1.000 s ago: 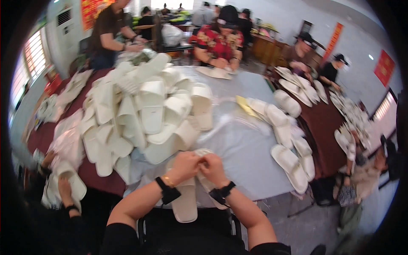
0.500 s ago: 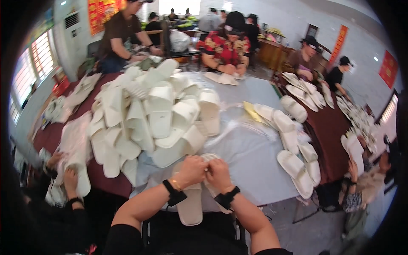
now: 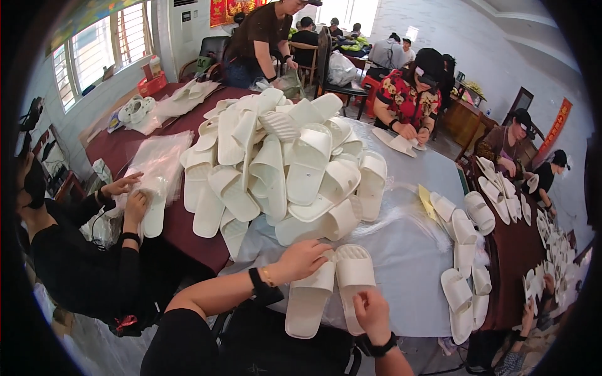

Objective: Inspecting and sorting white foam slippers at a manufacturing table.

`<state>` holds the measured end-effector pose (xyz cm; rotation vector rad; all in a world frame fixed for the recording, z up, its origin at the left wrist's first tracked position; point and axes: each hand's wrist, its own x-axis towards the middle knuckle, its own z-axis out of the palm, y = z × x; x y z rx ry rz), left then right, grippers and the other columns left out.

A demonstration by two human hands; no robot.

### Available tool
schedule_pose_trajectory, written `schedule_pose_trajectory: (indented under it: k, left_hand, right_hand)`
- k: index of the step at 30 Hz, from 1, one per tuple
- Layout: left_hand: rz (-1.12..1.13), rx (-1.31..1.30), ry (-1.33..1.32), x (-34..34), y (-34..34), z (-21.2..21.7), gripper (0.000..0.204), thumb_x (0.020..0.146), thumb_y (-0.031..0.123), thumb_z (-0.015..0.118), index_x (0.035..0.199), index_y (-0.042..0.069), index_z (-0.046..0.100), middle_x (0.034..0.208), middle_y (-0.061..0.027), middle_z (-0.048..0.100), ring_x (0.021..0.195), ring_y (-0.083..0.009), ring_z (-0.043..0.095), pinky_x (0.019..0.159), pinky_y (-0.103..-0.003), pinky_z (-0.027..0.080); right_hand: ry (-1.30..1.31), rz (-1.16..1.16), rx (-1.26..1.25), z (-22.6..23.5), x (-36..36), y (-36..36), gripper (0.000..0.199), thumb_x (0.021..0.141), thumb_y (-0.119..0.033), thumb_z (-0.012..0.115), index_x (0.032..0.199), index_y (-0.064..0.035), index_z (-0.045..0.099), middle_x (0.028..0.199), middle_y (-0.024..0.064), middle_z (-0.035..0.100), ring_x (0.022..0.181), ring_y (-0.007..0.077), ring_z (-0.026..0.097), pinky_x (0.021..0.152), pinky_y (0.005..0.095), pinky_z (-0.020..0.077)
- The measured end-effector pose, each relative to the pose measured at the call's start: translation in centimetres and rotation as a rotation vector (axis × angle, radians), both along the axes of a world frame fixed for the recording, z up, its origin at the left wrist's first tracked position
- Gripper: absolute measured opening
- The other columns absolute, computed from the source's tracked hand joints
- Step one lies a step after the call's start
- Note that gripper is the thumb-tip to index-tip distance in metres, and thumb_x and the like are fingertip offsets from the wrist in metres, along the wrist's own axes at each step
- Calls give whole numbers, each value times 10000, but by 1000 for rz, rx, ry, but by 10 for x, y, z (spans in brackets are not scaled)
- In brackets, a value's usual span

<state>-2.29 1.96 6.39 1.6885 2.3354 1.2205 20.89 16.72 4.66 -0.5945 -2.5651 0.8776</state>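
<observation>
Two white slippers lie side by side, toes away from me, at the near edge of the grey table cover [image 3: 407, 263]. My left hand [image 3: 302, 259] grips the left slipper [image 3: 308, 299] at its strap. The heel of the right slipper [image 3: 355, 271] is pinched in my right hand [image 3: 371, 313]. Both wrists wear black bands. Just beyond my hands rises a big heap of white slippers [image 3: 282, 163].
Paired slippers [image 3: 464, 250] line the right side of the table, next to a yellow card [image 3: 426, 202]. To my left a person in black [image 3: 75, 250] handles a slipper by clear plastic bags [image 3: 153, 160] on a dark red cloth. Other people work at the far side.
My hands were together over one slipper. Now they are apart, the right one drawn back to the heel, and two slippers lie side by side. My view has swung left.
</observation>
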Motion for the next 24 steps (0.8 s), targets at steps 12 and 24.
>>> schedule_pose_trajectory:
  k: [12, 24]
  left_hand:
    - [90, -67, -162, 9, -75, -66, 330, 900, 278, 604, 1162, 79, 626, 865, -102, 616, 817, -302, 601, 722, -400, 475]
    - [67, 27, -88, 6, -81, -76, 212, 833, 224, 676, 1005, 102, 685, 851, -86, 623, 798, -294, 603, 681, -397, 474]
  right_hand:
    - [-247, 21, 107, -5, -50, -51, 619, 748, -438, 764, 1052, 53, 542, 778, 207, 656, 721, 393, 652, 627, 467, 511]
    - [60, -116, -202, 19, -37, -18, 294, 823, -159, 628, 1066, 7, 643, 911, 241, 677, 881, 415, 654, 735, 438, 517]
